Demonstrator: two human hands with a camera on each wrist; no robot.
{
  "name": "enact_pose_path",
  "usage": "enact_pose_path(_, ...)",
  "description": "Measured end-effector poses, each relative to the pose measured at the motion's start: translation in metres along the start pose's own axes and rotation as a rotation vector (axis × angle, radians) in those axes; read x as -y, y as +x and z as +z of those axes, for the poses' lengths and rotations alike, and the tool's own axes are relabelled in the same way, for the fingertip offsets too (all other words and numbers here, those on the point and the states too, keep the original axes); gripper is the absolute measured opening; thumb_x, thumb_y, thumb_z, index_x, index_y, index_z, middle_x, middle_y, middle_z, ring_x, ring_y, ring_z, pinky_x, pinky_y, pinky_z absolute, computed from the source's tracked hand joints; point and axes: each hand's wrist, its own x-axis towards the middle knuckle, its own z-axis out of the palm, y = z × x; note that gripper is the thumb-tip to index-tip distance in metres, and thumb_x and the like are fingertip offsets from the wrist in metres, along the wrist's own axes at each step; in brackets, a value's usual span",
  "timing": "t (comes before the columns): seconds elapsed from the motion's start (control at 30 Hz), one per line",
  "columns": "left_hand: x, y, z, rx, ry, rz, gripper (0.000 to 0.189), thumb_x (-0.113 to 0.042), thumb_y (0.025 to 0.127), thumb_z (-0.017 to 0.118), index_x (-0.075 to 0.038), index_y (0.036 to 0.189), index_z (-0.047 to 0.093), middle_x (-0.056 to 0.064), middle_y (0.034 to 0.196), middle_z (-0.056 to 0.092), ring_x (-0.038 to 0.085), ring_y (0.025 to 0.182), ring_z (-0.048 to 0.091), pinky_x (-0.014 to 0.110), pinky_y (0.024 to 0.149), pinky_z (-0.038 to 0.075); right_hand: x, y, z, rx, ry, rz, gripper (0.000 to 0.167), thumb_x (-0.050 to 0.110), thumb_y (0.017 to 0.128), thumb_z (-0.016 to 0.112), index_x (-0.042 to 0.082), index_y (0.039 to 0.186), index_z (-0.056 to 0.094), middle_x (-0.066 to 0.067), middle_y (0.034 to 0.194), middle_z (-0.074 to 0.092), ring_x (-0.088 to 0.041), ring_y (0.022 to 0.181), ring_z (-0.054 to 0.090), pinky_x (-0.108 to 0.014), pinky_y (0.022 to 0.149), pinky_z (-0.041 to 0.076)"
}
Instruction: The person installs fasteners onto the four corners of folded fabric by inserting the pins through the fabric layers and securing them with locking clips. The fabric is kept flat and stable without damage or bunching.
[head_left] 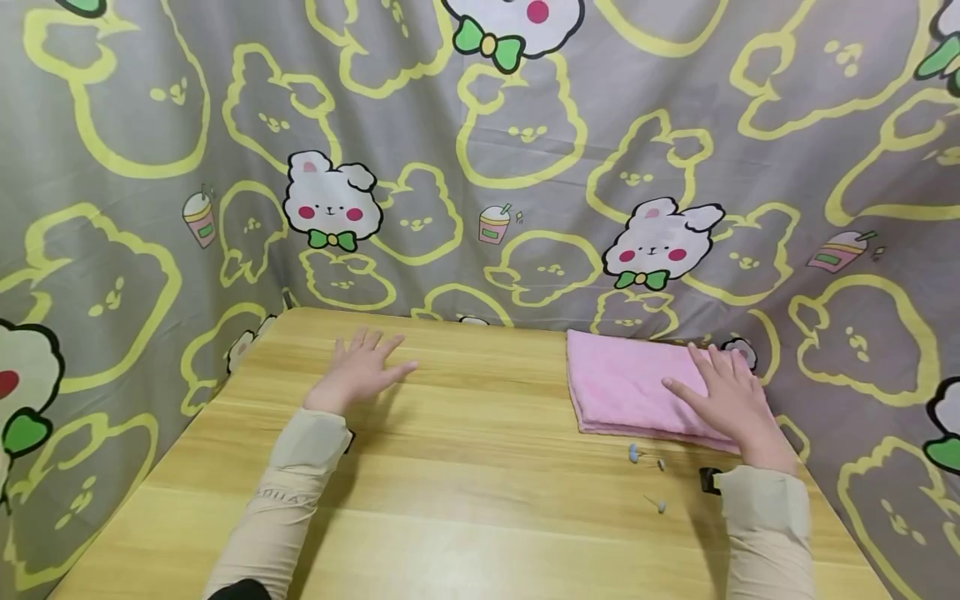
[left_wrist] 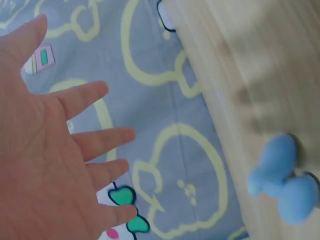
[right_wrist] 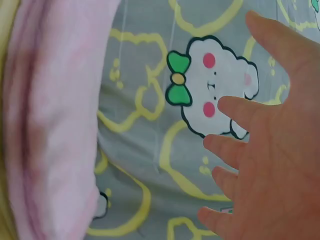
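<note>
My left hand [head_left: 358, 369] is held over the left half of the wooden table [head_left: 465, 500], fingers straight and spread, holding nothing. In the left wrist view a two-lobed blue object [left_wrist: 280, 182] lies on the table close by; in the head view it is hidden. My right hand [head_left: 731, 396], also with spread fingers, is above a folded pink towel [head_left: 630, 379] and overlaps its right part. Near the towel's front edge lie small thin-stemmed things: one with a blue head [head_left: 633, 452] and a greyish one [head_left: 661, 506].
A grey curtain [head_left: 420, 275] with yellow outlines and white rabbit faces hangs around the back and sides of the table. A small dark object [head_left: 709, 481] shows beside the right sleeve cuff [head_left: 765, 497].
</note>
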Motion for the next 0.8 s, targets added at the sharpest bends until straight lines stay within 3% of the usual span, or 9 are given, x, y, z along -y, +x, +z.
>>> enact_pose_path(0.3, -0.039, 0.02, 0.002, 0.013, 0.055, 0.142, 0.071, -0.066, 0.093, 0.043, -0.019, 0.147, 0.044, 0.015, 0.15, 0.044, 0.041, 0.142, 0.033, 0.07, 0.115, 0.011, -0.028, -0.003, -0.029, -0.022, -0.015, 0.036, 0.089, 0.062, 0.095, 0.041, 0.01, 0.157, 0.004, -0.035, 0.157, 0.001, -0.054, 0.143, -0.016, -0.08, 0.101, 0.005)
enact_pose_path(0.5, -0.076, 0.03, 0.01, 0.083, 0.195, 0.232, 0.07, -0.068, 0.093, 0.041, -0.021, 0.145, 0.047, 0.013, 0.148, 0.048, 0.038, 0.139, 0.04, 0.064, 0.117, 0.019, -0.058, -0.004, -0.037, -0.041, 0.064, -0.002, 0.083, 0.05, 0.1, 0.042, -0.004, 0.153, 0.008, -0.045, 0.15, 0.011, -0.063, 0.138, 0.006, -0.079, 0.099, 0.015)
enact_pose_path(0.67, -0.105, 0.038, 0.028, 0.097, 0.307, 0.302, 0.071, -0.071, 0.092, 0.037, -0.022, 0.142, 0.05, 0.008, 0.144, 0.053, 0.034, 0.133, 0.047, 0.057, 0.114, 0.031, -0.082, -0.008, -0.039, 0.016, 0.106, 0.01, 0.083, 0.046, 0.101, 0.039, -0.01, 0.151, 0.004, -0.048, 0.145, 0.014, -0.067, 0.131, 0.014, -0.077, 0.099, 0.02)
enact_pose_path(0.8, -0.124, 0.041, 0.038, 0.115, 0.332, 0.336, 0.072, -0.072, 0.092, 0.035, -0.023, 0.143, 0.048, 0.007, 0.144, 0.053, 0.033, 0.133, 0.049, 0.054, 0.112, 0.036, -0.1, -0.01, -0.032, 0.075, 0.099, 0.053, 0.084, 0.049, 0.101, 0.035, -0.012, 0.149, 0.001, -0.048, 0.145, 0.014, -0.068, 0.128, 0.017, -0.077, 0.097, 0.022)
